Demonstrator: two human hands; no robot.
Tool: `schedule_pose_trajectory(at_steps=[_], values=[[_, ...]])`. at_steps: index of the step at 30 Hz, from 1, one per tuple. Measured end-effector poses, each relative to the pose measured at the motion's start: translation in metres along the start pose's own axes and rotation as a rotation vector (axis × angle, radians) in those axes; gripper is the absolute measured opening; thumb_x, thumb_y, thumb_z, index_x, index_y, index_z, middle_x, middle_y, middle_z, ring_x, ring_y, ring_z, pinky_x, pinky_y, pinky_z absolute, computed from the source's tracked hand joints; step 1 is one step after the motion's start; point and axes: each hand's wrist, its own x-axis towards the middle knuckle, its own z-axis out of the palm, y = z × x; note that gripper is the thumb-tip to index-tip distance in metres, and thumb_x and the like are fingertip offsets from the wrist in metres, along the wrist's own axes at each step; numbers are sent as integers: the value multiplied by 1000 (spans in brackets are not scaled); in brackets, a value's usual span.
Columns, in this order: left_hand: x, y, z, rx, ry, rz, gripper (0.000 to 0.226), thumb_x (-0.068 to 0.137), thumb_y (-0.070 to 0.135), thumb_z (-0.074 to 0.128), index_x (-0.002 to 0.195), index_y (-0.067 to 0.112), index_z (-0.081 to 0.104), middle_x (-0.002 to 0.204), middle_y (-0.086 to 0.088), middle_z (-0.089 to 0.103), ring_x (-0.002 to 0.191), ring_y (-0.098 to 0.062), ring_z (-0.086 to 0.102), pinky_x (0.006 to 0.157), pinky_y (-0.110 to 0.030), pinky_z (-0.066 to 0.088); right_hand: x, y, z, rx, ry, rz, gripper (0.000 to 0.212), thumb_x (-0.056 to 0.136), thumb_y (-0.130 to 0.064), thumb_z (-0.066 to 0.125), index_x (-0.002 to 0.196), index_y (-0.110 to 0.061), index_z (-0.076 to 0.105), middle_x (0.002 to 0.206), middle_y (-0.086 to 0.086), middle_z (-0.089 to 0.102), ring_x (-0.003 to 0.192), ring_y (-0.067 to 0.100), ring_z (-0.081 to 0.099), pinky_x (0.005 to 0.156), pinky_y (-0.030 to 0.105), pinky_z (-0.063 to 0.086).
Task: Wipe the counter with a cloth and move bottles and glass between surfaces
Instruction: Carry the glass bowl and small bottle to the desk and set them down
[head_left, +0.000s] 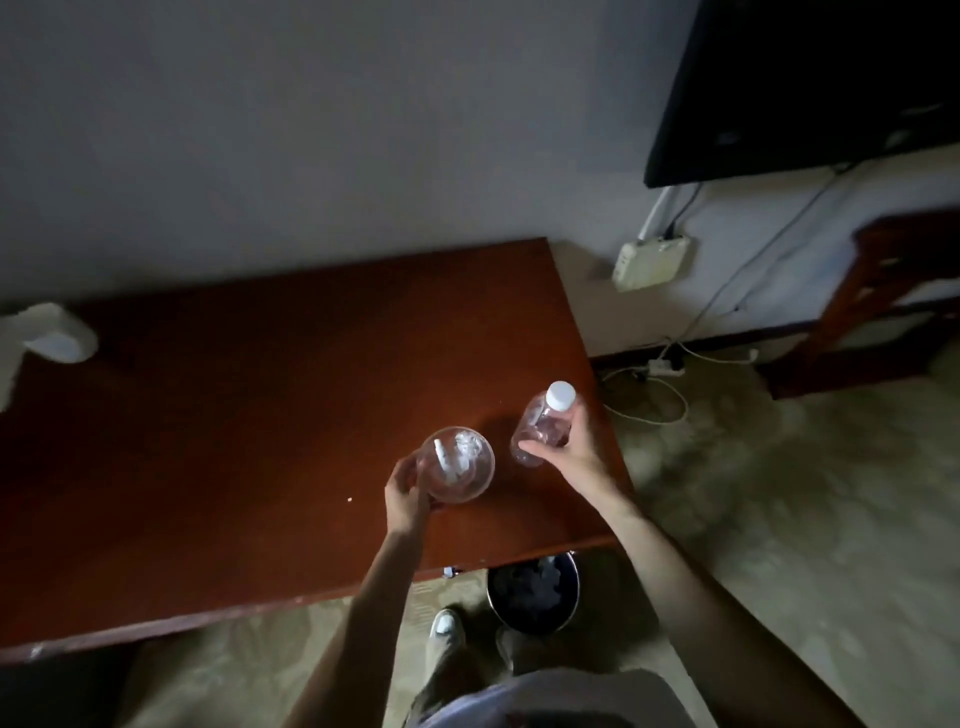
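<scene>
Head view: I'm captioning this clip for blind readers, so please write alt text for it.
A person stands at a reddish-brown wooden counter, the left hand gripping a clear glass and the right hand gripping a clear plastic bottle with a white cap. A dark waste bin sits on the carpet below the counter's edge, and a white cloth lies at the far left.

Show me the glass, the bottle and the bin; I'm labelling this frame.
glass (460, 470), head view, on its clear inside wall
bottle (540, 426), head view, on its clear body, below the white cap
bin (535, 592), head view, on its dark liner
</scene>
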Motion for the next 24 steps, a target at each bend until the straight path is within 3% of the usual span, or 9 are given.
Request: schedule_pose_trajectory(at_steps=[2, 4, 7, 12, 15, 17, 24], values=[[18, 6, -1, 60, -47, 29, 26, 99, 21, 54, 121, 8, 60, 112, -16, 64, 78, -22, 66, 42, -24, 53, -1, 1, 9, -30, 79, 38, 85, 64, -6, 86, 135, -6, 39, 118, 5, 57, 109, 19, 57, 99, 29, 44], [33, 9, -2, 105, -76, 37, 25, 100, 17, 52, 121, 6, 59, 107, -14, 63, 73, -19, 65, 40, -23, 52, -2, 3, 18, -49, 126, 45, 83, 63, -7, 87, 133, -6, 43, 118, 5, 58, 108, 18, 58, 95, 23, 45], [47, 13, -4, 122, -132, 18, 16, 100, 18, 52, 115, 11, 57, 99, -4, 62, 73, -15, 64, 43, -24, 55, -2, 7, 27, -115, 188, 19, 79, 58, -16, 90, 126, -12, 49, 116, 3, 60, 106, 15, 58, 94, 24, 45], [66, 12, -4, 186, -170, -21, 25, 100, 25, 54, 119, 10, 54, 96, -2, 61, 73, -14, 63, 45, -24, 55, -3, 9, 38, -126, 228, 4, 70, 57, -20, 90, 117, -17, 54, 105, -4, 63, 91, 0, 59, 77, 3, 39], [71, 11, 0, 186, -162, -50, 30, 99, 23, 54, 123, 4, 53, 97, -4, 59, 72, -14, 62, 44, -25, 56, -4, 11, 40, -121, 256, 18, 66, 56, -22, 90, 112, -19, 55, 101, -7, 65, 89, -3, 59, 77, 10, 43], [75, 8, 1, 209, -179, -52, 28, 100, 20, 53, 124, 5, 53, 99, -4, 59, 72, -14, 62, 44, -24, 57, -5, 12, 41, -120, 260, 22, 65, 57, -20, 90, 111, -21, 54, 101, -8, 64, 88, -6, 58, 75, 8, 41], [81, 3, -3, 262, -222, -47, 39, 97, 31, 57, 126, 5, 53, 118, -18, 63, 93, -34, 69, 50, -30, 60, -4, 12, 42, -136, 275, 5, 70, 56, -20, 90, 116, -19, 54, 105, -6, 63, 90, -2, 56, 73, 2, 39]])
